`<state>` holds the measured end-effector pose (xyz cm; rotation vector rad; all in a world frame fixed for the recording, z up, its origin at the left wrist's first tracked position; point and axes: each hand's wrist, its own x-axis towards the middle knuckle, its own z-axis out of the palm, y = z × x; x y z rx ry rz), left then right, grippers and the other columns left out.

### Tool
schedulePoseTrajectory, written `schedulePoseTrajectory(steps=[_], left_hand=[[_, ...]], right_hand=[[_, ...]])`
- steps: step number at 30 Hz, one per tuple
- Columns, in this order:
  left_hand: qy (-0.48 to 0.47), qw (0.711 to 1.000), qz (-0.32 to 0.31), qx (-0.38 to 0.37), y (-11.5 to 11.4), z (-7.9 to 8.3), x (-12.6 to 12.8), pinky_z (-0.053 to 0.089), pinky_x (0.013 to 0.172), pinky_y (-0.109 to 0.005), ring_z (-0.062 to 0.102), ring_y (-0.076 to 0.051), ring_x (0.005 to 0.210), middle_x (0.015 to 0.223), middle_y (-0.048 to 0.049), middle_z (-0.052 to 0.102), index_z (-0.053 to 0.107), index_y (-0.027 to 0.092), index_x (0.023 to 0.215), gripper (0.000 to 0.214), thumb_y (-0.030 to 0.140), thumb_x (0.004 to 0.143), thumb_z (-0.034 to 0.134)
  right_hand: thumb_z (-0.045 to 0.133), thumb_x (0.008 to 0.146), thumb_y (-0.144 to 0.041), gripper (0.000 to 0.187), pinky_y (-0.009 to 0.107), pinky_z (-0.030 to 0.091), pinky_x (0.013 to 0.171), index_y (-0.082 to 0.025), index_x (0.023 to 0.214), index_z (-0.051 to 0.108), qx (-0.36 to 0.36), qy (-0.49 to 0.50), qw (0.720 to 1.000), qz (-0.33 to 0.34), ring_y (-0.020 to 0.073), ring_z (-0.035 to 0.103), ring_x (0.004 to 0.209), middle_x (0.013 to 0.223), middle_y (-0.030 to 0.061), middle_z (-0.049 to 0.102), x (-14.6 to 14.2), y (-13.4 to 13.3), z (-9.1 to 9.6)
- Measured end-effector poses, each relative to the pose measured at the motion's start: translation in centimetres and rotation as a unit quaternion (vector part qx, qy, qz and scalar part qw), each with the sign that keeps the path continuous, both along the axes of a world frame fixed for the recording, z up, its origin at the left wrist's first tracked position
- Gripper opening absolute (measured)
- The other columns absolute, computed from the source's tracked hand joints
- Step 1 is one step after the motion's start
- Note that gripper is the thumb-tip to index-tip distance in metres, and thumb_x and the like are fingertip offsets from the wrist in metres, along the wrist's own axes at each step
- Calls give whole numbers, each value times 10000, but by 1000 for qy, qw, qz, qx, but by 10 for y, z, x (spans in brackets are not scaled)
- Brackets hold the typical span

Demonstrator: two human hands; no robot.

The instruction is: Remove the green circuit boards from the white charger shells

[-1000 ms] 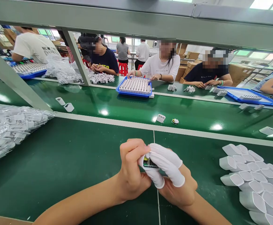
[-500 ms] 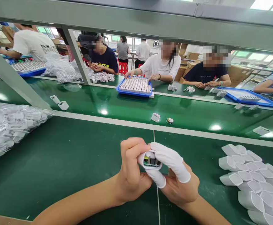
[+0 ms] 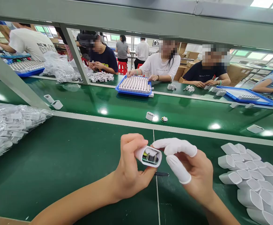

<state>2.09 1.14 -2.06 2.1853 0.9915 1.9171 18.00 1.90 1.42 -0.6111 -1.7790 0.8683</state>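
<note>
My left hand (image 3: 133, 165) is closed around a white plastic charger housing (image 3: 139, 153), tilted so its open end faces me. Inside that opening sits a green circuit board (image 3: 150, 159) with dark, yellow and white parts. Just right of the housing, my right hand (image 3: 185, 165) has thumb and index finger apart with nothing between them. White finger covers are on those fingers. The index tip is close to the housing's upper rim; whether it touches I cannot tell. A thin dark tool (image 3: 162, 174) lies on the green work surface (image 3: 80, 150) below my hands, partly hidden.
Rows of white housings (image 3: 253, 175) stand at right. A clear bag of white parts (image 3: 12, 128) lies at left. The green conveyor (image 3: 99, 100) beyond carries another housing (image 3: 149, 116) and a small circuit board (image 3: 164, 119). Co-workers sit across it, near a blue tray (image 3: 133, 93).
My right hand has drawn back to the right from the housing, its fingers spreading. The housing stays in my left hand. Items on the conveyor have shifted left.
</note>
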Motion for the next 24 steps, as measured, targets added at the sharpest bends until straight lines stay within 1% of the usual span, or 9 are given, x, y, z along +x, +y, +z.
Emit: schedulePoseTrajectory(steps=[3,5,8,11,16,20,24], left_hand=[[-7,999,-31,-33,1,0,-1,500,749,-277,496,-161,963,1068,-64,402,367,165,1230,639,-32,693,652],[2,998,-38,-44,2,-1,-1,490,747,-280,484,-160,959,1076,-69,399,347,165,1237,649,-42,693,635],[44,997,-38,-56,1,0,-3,473,746,-286,468,-162,954,1074,-75,410,308,161,1259,680,-62,690,606],[82,993,-42,-67,-1,3,-5,471,754,-289,462,-166,962,1062,-77,416,287,153,1271,668,-63,712,584],[129,981,-100,-104,-1,10,-13,463,728,-270,463,-143,885,1028,-61,423,281,149,1255,623,-61,727,537],[157,973,-129,-114,0,16,-18,461,710,-260,472,-146,879,1010,-53,423,281,158,1245,594,-41,747,536],[189,963,-149,-124,-1,21,-21,463,717,-259,464,-149,882,1008,-58,426,300,158,1217,565,-54,737,511]], right_hand=[[584,867,-79,221,216,574,833,-271,976,601,-21,-23,999,-30,104,693,898,999,-29,694,3,1,6],[589,859,-84,232,204,569,816,-259,1004,631,-26,-74,995,-53,104,703,861,964,-29,712,3,2,9],[580,854,-89,185,187,551,746,-215,952,676,-1,-164,982,-92,108,702,787,874,-16,730,3,1,11],[580,839,-78,169,187,518,663,-197,914,673,41,-212,969,-121,106,673,712,820,-16,713,3,0,9],[525,838,-49,179,202,448,566,-170,905,639,104,-266,951,-121,99,586,603,745,-15,664,4,-1,4],[491,863,-55,163,214,415,542,-136,872,632,166,-277,938,-128,102,525,567,691,3,636,5,-3,2],[498,880,-82,166,224,394,522,-142,795,628,174,-274,937,-125,102,497,540,647,-1,618,6,-4,2]])
